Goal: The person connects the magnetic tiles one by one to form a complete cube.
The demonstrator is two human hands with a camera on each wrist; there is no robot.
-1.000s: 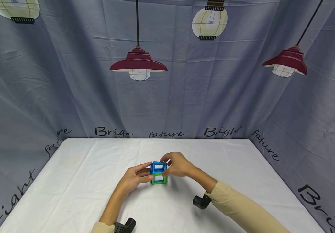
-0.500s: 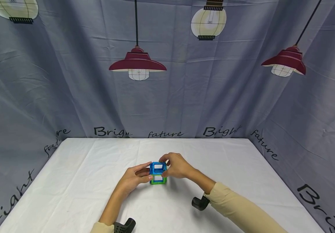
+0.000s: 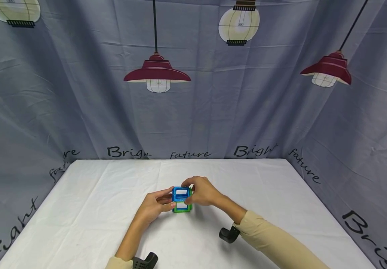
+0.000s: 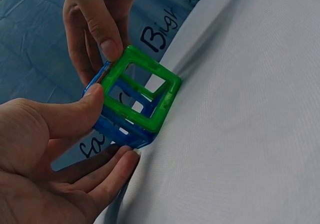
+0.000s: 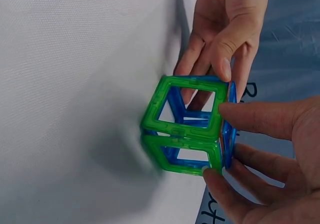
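Observation:
A small cube of magnetic tiles (image 3: 181, 199), with open square frames in blue and green, stands on the white table. My left hand (image 3: 153, 205) holds its left side, thumb at the near corner and fingers along the side. My right hand (image 3: 205, 191) pinches the top part from the right, thumb near and fingertips at the far edge. In the left wrist view a green tile (image 4: 154, 64) faces the camera, my left thumb at its edge. The right wrist view shows two green tiles meeting along an edge, with a blue tile (image 5: 228, 134) on top between my right thumb and fingers.
The white cloth-covered table (image 3: 254, 179) spreads around the cube. A grey-blue curtain (image 3: 193, 119) printed with lamps and lettering hangs along the back and sides. Black wrist cameras (image 3: 229, 234) sit by both sleeves, low over the table.
My right hand has shifted slightly left over the cube, and more green shows along its upper right edge. My left hand keeps its hold. The head view has drifted a little.

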